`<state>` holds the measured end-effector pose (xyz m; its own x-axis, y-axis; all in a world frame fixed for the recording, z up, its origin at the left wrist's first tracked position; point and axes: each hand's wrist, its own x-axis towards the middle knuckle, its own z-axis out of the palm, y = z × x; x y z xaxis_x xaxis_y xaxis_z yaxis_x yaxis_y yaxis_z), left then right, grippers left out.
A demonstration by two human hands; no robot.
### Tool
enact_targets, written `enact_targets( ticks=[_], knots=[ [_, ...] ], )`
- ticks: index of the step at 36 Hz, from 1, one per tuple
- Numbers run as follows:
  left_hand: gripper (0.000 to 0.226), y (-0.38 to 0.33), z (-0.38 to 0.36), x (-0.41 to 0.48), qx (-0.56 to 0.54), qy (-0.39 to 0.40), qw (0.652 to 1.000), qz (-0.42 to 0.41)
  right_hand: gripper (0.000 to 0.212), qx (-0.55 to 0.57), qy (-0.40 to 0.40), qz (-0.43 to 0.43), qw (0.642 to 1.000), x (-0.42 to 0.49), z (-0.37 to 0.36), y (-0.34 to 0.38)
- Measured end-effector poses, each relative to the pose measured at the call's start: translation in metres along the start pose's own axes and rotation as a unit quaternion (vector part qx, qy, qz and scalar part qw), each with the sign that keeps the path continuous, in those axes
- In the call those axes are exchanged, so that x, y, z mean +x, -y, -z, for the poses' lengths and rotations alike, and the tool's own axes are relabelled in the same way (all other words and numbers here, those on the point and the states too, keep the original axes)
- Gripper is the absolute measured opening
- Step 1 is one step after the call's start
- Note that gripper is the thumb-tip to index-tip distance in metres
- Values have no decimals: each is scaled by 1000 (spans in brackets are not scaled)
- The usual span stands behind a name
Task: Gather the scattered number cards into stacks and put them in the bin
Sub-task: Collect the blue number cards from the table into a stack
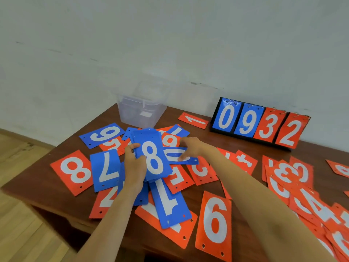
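Observation:
My left hand (134, 165) grips a stack of blue cards (151, 148) with a white 8 on top, held above the table's middle. Just to its right, my right hand (190, 148) pinches a blue 0 card (181, 157) that lies tilted on the pile. Around them lie scattered blue and red number cards: a blue 9 (103, 134), a blue 7 (106, 170), a blue 1 (169, 203), a red 8 (73, 172) and a red 6 (215, 223). The clear plastic bin (141, 110) stands at the table's far edge, behind the stack.
A black flip scoreboard (258, 123) showing 0932 stands at the back right against the wall. A heap of red cards (309, 197) covers the right side of the brown table (43, 176). Wooden floor lies to the left.

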<state>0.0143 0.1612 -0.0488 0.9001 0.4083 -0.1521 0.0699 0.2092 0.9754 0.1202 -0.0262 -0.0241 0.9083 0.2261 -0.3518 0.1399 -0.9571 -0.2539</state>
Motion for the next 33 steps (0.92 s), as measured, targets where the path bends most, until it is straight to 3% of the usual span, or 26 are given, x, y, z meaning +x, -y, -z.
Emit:
enact_targets(
  ticks=[6,13,18,21,27,33],
  knots=[
    [38,-1,2,-1,10,3,1000,-11,63,-55,-11,-14,998,2,3,0],
    [36,-4,0,-11,12,15,1000,-18,8,98,-223,44,969,-24,11,-12],
    [34,-9,-4,-21,20,32,998,-54,18,67,-293,65,952,-76,42,-22],
    [35,-14,-11,-30,31,51,996,-67,25,11,-271,79,959,-114,61,-27],
    [39,-21,-27,-54,73,128,984,-97,12,46,-136,176,974,-173,74,-16],
    [39,-29,-45,-84,93,214,967,-99,8,17,-134,201,970,-181,66,0]
  ],
)
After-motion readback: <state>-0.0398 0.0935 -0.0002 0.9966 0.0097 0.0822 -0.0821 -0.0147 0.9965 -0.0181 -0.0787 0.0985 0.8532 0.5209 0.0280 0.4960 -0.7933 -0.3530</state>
